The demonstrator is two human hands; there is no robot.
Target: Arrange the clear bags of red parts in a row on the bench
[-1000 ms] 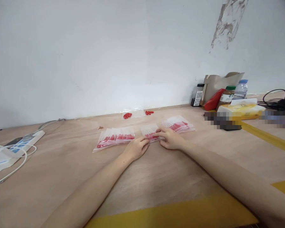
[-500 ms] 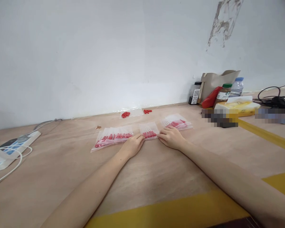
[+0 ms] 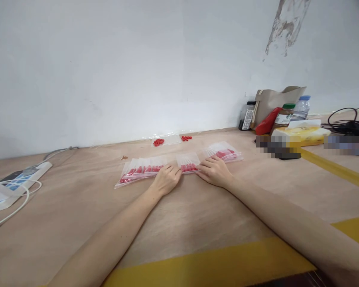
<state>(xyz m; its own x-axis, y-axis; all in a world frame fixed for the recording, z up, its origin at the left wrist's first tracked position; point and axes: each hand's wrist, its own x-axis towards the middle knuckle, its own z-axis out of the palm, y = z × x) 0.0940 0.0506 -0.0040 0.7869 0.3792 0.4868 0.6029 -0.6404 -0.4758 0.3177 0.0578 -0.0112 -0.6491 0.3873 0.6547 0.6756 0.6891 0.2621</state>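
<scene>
A small clear zip bag (image 3: 187, 160) with several red pieces inside lies flat on the table, its zip edge toward me. At its near left corner the fingers of my left hand (image 3: 168, 178) are closed on the edge. My right hand (image 3: 214, 171) grips the near right corner, fingers bent together. To the left lies an overlapping row of similar filled bags (image 3: 141, 168), partly behind my left hand. Another fanned stack of filled bags (image 3: 224, 151) sits just beyond my right hand. The fingertips are partly hidden.
Loose red pieces (image 3: 158, 142) lie on clear plastic by the wall, with more red pieces (image 3: 186, 138) beside them. A power strip (image 3: 20, 187) with white cables is at left. Bottles, a grey bag (image 3: 277, 105) and a tissue pack (image 3: 300, 133) stand at right.
My right hand has shifted slightly left along the bag's near edge, and the left hand's knuckles have turned a little. The camera view has moved slightly. The bags stay in place.
</scene>
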